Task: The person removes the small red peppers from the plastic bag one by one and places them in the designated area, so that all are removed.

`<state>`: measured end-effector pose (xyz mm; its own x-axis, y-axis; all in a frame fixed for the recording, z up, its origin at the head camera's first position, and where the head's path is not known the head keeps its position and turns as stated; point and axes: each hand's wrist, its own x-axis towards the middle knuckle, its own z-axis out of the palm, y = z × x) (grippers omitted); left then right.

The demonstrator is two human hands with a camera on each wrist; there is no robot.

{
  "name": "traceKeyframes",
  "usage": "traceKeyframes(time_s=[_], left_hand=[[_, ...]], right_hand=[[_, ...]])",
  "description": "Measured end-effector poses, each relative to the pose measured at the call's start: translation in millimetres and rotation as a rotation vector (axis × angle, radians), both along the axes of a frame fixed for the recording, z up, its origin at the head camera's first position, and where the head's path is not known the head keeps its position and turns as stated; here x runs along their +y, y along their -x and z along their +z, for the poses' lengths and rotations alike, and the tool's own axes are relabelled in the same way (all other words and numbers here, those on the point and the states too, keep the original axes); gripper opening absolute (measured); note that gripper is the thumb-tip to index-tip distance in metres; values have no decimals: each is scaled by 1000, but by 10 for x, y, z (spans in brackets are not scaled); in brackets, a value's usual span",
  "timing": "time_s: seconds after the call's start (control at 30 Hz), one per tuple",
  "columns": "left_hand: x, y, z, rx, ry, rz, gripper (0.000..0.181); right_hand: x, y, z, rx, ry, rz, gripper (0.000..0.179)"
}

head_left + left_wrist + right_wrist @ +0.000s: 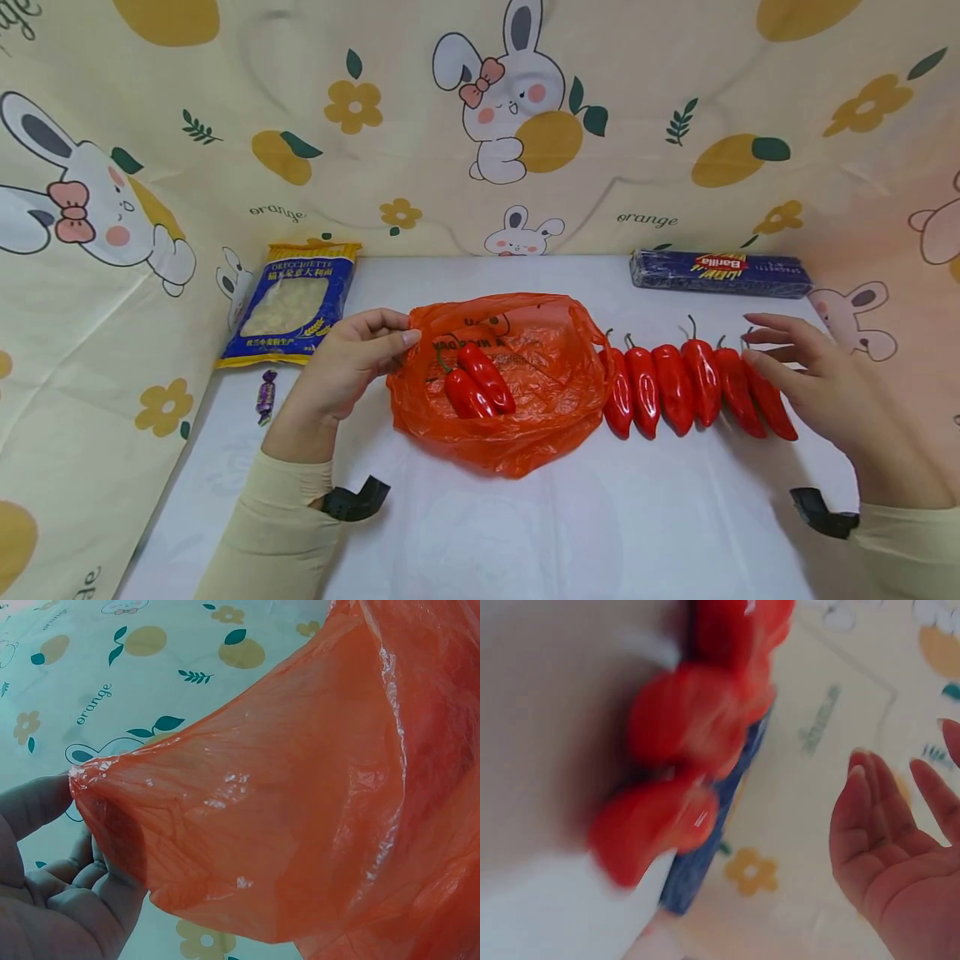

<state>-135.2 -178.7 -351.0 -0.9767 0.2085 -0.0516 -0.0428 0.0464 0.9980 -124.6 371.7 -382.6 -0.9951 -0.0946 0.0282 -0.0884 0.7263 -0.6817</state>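
Note:
My left hand (pixel 351 360) pinches the left edge of a thin orange-red plastic bag (pixel 555 417) between thumb and fingers. The left wrist view shows the film of the bag (pixel 262 817) stretched out from those fingertips. Inside its spread mouth lie two red chili peppers (pixel 486 379) with green stems. Several more red chili peppers (pixel 677 390) lie side by side in a row just right of the bag. Beyond the row's right end, my right hand (pixel 813 375) hovers with fingers parted. In the right wrist view nothing is between its fingers, and the peppers (pixel 682 720) are blurred.
At the back left lies a blue and yellow orecchiette pasta packet (pixel 288 304), with a small purple wrapped candy (pixel 266 398) in front of it. A dark blue Barilla spaghetti box (pixel 720 275) lies at the back right. Rabbit-printed cloth (pixel 420 108) rises behind the white table (pixel 487 533).

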Motion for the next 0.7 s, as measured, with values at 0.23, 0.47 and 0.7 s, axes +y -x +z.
traceKeyframes(time_s=[0.23, 0.47, 0.7], left_hand=[[1, -8, 0, -6, 4, 4, 15], [12, -24, 6, -1, 6, -4, 15], [19, -27, -10, -1, -11, 3, 13]], right_hand=[[-480, -50, 70, 59, 57, 104, 54], [-961, -99, 53, 73, 162, 236, 48], [-1372, -64, 14, 45, 320, 378, 44]])
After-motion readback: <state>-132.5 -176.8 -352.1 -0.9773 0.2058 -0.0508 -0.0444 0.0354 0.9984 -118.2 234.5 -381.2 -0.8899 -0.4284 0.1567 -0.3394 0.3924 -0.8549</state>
